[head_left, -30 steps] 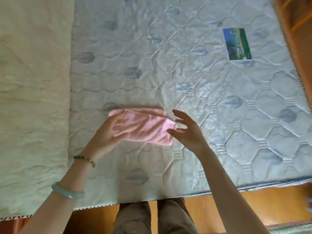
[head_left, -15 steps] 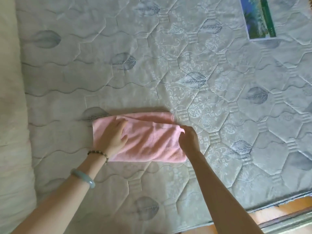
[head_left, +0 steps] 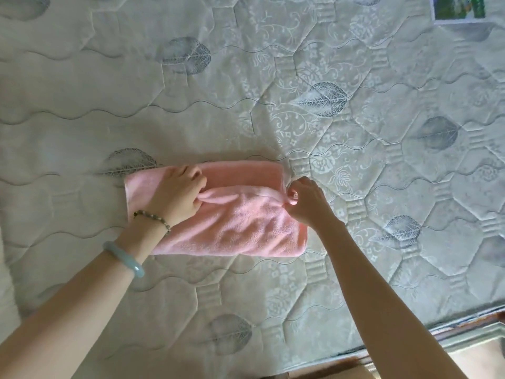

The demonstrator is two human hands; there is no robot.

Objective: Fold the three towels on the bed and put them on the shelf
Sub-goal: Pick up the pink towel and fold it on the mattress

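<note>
The pink towel (head_left: 232, 222) lies flat on the bed (head_left: 341, 64), a little toward seven o'clock from the middle of my view. It is folded into a long band, with a loose upper layer whose edge runs across it from nine to three. My left hand (head_left: 177, 195) is curled around that edge on the towel's nine o'clock side, and my right hand (head_left: 303, 203) pinches the same edge at three o'clock, just at the towel's end. The edge sags and puckers between my hands, so if I carry it over unevenly, I judge the fold will land crooked or trap a wrinkle. The cloth looks soft and limp, and a weak pinch on the right could let the corner slip and the layer fall open. Pulling too hard could drag the bottom layer across the quilted cover. Further out, a small picture card (head_left: 461, 9) sits at one o'clock, well apart, and the bed's edge runs by at five o'clock. I see no other towel and no shelf here, so I cannot tell how much remains.
</note>
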